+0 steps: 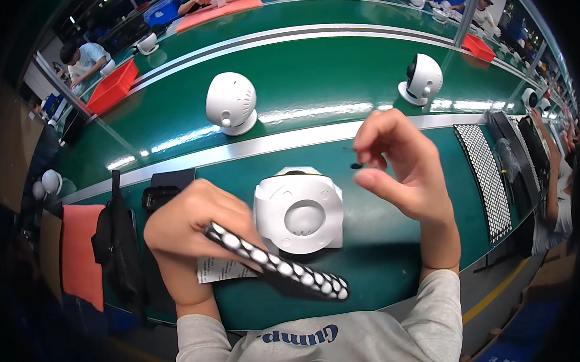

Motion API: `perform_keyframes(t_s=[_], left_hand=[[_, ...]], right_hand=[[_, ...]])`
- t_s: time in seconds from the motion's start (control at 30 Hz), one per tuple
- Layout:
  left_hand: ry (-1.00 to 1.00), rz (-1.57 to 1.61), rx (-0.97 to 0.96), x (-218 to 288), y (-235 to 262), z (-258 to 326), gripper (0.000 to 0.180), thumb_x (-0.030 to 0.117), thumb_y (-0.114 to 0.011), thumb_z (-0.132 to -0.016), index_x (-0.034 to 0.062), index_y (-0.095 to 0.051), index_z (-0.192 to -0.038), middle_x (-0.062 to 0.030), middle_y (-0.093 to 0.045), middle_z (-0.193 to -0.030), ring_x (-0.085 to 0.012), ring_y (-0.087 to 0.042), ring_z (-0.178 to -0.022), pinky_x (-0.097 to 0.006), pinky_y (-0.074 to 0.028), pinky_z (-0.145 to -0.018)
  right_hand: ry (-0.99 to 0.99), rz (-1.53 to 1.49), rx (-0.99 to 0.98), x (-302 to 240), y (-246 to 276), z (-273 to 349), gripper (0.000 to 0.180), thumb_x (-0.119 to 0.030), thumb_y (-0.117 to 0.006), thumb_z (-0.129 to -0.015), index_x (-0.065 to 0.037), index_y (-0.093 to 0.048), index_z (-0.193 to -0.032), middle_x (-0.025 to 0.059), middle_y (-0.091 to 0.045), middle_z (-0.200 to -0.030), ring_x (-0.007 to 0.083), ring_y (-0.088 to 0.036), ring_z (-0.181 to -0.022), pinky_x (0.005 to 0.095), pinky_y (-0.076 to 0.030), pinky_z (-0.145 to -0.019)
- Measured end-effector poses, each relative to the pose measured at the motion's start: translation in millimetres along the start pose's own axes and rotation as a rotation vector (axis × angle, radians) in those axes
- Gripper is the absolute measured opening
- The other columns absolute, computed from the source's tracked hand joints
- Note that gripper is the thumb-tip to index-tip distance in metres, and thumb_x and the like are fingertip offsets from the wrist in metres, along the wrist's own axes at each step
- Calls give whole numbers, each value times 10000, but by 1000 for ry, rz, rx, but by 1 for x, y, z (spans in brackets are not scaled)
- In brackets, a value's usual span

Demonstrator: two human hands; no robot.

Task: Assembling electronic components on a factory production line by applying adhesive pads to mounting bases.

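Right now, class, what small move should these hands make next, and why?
Perhaps lower the small dark piece toward the upturned white base: the piece is at the right hand, the base's round marks face up, and the left hand holds the dotted strip.

A salmon mat (81, 256) lies left of a black bag (119, 245) — farther off, a red bin (114, 88).
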State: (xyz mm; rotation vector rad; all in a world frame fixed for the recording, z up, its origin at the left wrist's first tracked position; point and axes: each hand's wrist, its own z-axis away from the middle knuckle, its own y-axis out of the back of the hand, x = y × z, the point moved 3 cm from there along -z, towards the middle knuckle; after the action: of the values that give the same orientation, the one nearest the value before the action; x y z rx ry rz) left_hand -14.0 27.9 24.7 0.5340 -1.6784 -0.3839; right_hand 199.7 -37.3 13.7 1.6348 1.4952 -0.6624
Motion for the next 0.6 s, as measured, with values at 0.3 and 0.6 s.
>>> perform_keyframes(t_s=[0.3, 0.6], left_hand=[[29, -310, -162, 6, -65, 2, 269, 19, -593, -601, 81, -558, -860, -49, -544, -896, -209, -508, -983, -434, -331, -908], [18, -272, -231, 2, -62, 15, 147, 0, -547, -674, 49, -479, -794, -66, -531, -654, -246, -571, -748, -507, -351, -856]], right_hand=[[-215, -26, -296, 22, -66, -14, 291, 55, -510, -731, -12, -397, -991, 26, -508, -776, 55, -448, -640, 182, -374, -584], [-265, 29, -220, 23, -89, -19, 300, 51, -546, -715, -16, -404, -971, 11, -545, -764, 38, -472, -649, 164, -332, -526]])
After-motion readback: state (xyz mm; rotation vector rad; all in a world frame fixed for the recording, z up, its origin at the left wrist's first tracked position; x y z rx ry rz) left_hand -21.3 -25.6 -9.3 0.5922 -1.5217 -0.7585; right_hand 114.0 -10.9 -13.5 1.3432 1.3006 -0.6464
